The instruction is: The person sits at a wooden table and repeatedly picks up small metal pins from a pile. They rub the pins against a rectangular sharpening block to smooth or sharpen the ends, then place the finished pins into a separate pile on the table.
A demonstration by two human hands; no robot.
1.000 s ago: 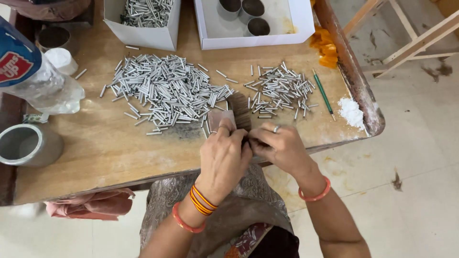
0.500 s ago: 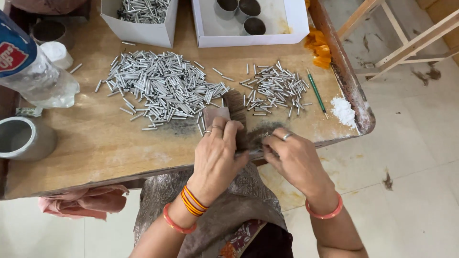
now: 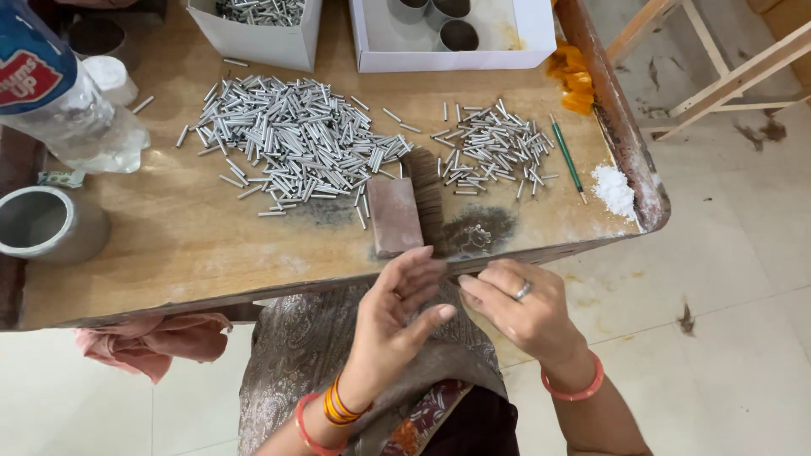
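Hands fingers spread, near worn rectangular block, heaped metal pins

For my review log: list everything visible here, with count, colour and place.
metal tubes: two loose heaps, silver, tabletop centre
brush block: one, brown, table's near edge
white boxes: two, table's far side
plastic bottle: one, clear, far left
metal cup: one, grey, left edge
green pencil: one, right of the tubes
white powder: one small pile, right corner
pink cloth: one, under the table
left hand: open, orange bangles, below the table edge
right hand: ring, pink bangle, beside the left hand
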